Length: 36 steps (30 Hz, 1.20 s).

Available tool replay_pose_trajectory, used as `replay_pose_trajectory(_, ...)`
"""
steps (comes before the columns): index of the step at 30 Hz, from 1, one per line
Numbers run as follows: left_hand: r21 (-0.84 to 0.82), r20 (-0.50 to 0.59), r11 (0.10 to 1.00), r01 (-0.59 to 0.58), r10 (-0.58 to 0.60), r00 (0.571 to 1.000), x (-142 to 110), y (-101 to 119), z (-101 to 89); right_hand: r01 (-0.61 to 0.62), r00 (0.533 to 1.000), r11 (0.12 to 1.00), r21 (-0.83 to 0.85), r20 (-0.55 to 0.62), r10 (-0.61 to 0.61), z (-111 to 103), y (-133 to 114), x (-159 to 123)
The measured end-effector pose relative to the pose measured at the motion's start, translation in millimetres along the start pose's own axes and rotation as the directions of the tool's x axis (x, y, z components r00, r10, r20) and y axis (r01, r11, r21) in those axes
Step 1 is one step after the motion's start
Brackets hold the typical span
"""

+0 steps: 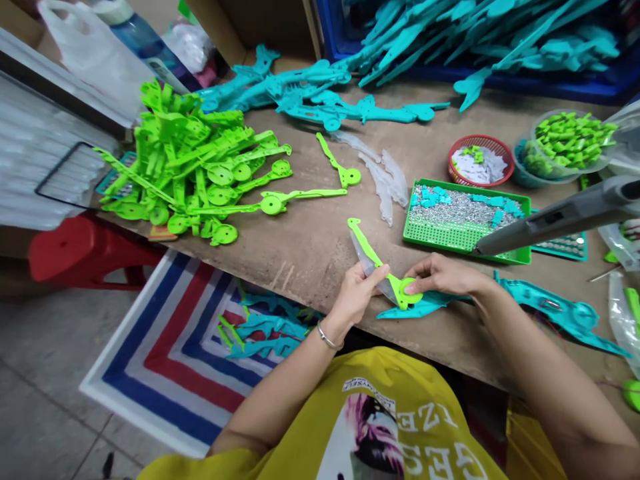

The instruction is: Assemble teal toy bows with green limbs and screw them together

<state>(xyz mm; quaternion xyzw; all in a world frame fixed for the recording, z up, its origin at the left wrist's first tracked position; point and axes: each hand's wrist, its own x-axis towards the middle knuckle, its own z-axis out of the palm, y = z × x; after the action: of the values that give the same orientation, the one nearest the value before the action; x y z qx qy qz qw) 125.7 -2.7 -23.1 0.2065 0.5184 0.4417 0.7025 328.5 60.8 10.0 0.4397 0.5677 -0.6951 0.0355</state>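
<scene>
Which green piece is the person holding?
The one at the table's near edge, pinched by the left hand and pressed by the right hand. The other green pieces lie untouched farther back.

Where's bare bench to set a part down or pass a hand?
Bare wood lies between the green parts pile and the green screw tray, ahead of the left hand. Another strip runs between the teal parts and the red basket. The right side near the bowl is crowded.
</scene>
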Motion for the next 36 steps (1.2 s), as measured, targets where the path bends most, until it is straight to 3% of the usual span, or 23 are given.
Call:
replay_pose_trajectory(4, -0.076, 0.037, 0.997, 0.022, -0.019, 0.999, 6.4, 9.3, -1.9, 0.016, 1.0, 0.996, -0.087, -0.013, -0.018, -3.9, 2.1, -2.1)
replay_pose_trajectory(7, -0.107, 0.054, 0.994, 0.035, -0.029, 0.998, 12.4, 10.9, -2.8, 0.074, 0.983, 0.968, -0.238, -0.148, -0.111, 3.6, 4.6, -7.0)
replay_pose_trajectory(9, -0.112, 0.042, 0.993, 0.041, -0.036, 0.998, 15.5, 8.7, -2.2, 0.101, 0.904, 0.916, -0.387, -0.349, -0.247, 16.0, 6.7, -15.8)
replay_pose_trajectory(10, -0.117, 0.028, 0.992, 0.036, -0.033, 0.999, 16.5, 7.5, -1.7, 0.1, 0.826, 0.892, -0.44, -0.463, -0.321, 23.6, 8.0, -22.0)
replay_pose_trajectory(11, -0.122, 0.014, 0.992, 0.03, -0.028, 1.0, 16.9, 6.5, -1.0, 0.091, 0.715, 0.88, -0.467, -0.585, -0.384, 31.3, 9.6, -29.1)
replay_pose_trajectory(12, -0.124, 0.005, 0.992, 0.027, -0.026, 1.0, 16.7, 6.0, -0.4, 0.086, 0.551, 0.878, -0.471, -0.712, -0.436, 38.0, 11.4, -36.6)
replay_pose_trajectory(13, -0.127, -0.001, 0.992, 0.024, -0.025, 1.0, 16.2, 6.2, 0.2, 0.094, 0.325, 0.881, -0.464, -0.822, -0.468, 43.0, 13.4, -43.9)
replay_pose_trajectory(14, -0.13, -0.002, 0.991, 0.021, -0.021, 1.0, 15.5, 7.1, 0.5, 0.119, 0.058, 0.881, -0.459, -0.882, -0.467, 45.7, 15.2, -50.5)
replay_pose_trajectory(15, -0.136, -0.003, 0.991, 0.013, -0.013, 1.0, 14.7, 8.6, 0.4, 0.154, -0.195, 0.875, -0.459, -0.882, -0.429, 45.8, 16.8, -56.0)
replay_pose_trajectory(16, -0.143, -0.008, 0.99, -0.003, 0.002, 1.0, 14.4, 10.6, -0.1, 0.194, -0.379, 0.864, -0.465, -0.848, -0.371, 43.6, 17.8, -60.0)
replay_pose_trajectory(17, -0.15, -0.019, 0.988, -0.027, 0.024, 1.0, 14.6, 12.9, -1.3, 0.242, -0.467, 0.851, -0.467, -0.824, -0.32, 39.5, 17.9, -62.3)
replay_pose_trajectory(18, -0.153, -0.034, 0.987, -0.054, 0.05, 0.998, 15.7, 15.2, -3.2, 0.297, -0.463, 0.843, -0.448, -0.84, -0.283, 34.4, 17.2, -62.9)
replay_pose_trajectory(19, -0.15, -0.048, 0.985, -0.08, 0.074, 0.996, 17.8, 17.4, -5.8, 0.352, -0.387, 0.847, -0.398, -0.886, -0.256, 29.0, 15.4, -62.2)
replay_pose_trajectory(21, -0.119, -0.06, 0.986, -0.117, 0.111, 0.992, 24.3, 20.6, -13.1, 0.425, -0.189, 0.867, -0.26, -0.962, -0.196, 19.8, 9.2, -58.1)
replay_pose_trajectory(23, -0.036, -0.086, 0.983, -0.182, 0.179, 0.98, 31.7, 21.8, -22.2, 0.464, -0.06, 0.872, -0.158, -0.987, -0.147, 14.0, 0.7, -53.5)
replay_pose_trajectory(25, 0.127, -0.163, 0.939, -0.321, 0.339, 0.927, 35.2, 21.1, -31.2, 0.505, 0.012, 0.852, -0.139, -0.986, -0.168, 10.2, -8.7, -50.6)
replay_pose_trajectory(26, 0.249, -0.197, 0.883, -0.397, 0.448, 0.872, 34.1, 20.0, -34.6, 0.537, 0.04, 0.829, -0.153, -0.978, -0.206, 8.3, -13.5, -49.6)
replay_pose_trajectory(28, 0.536, -0.155, 0.674, -0.509, 0.671, 0.725, 24.4, 16.6, -37.8, 0.616, 0.075, 0.764, -0.193, -0.951, -0.3, 3.6, -22.9, -46.9)
replay_pose_trajectory(30, 0.735, 0.09, 0.35, -0.58, 0.798, 0.595, 6.3, 10.5, -35.2, 0.681, 0.055, 0.694, -0.235, -0.928, -0.369, -2.0, -31.0, -40.7)
replay_pose_trajectory(31, 0.744, 0.264, 0.185, -0.642, 0.801, 0.537, -4.5, 6.3, -32.1, 0.694, 0.037, 0.675, -0.252, -0.923, -0.383, -4.7, -33.9, -35.7)
replay_pose_trajectory(33, 0.632, 0.563, -0.037, -0.774, 0.709, 0.425, -25.4, -4.3, -24.5, 0.688, 0.009, 0.676, -0.264, -0.928, -0.372, -8.7, -36.8, -22.6)
replay_pose_trajectory(35, 0.513, 0.732, -0.163, -0.843, 0.596, 0.331, -40.5, -16.3, -17.9, 0.67, 0.012, 0.701, -0.244, -0.941, -0.34, -10.5, -35.2, -8.1)
replay_pose_trajectory(36, 0.482, 0.77, -0.193, -0.854, 0.558, 0.309, -45.0, -21.8, -15.7, 0.668, 0.021, 0.708, -0.231, -0.945, -0.327, -10.8, -33.0, -1.5)
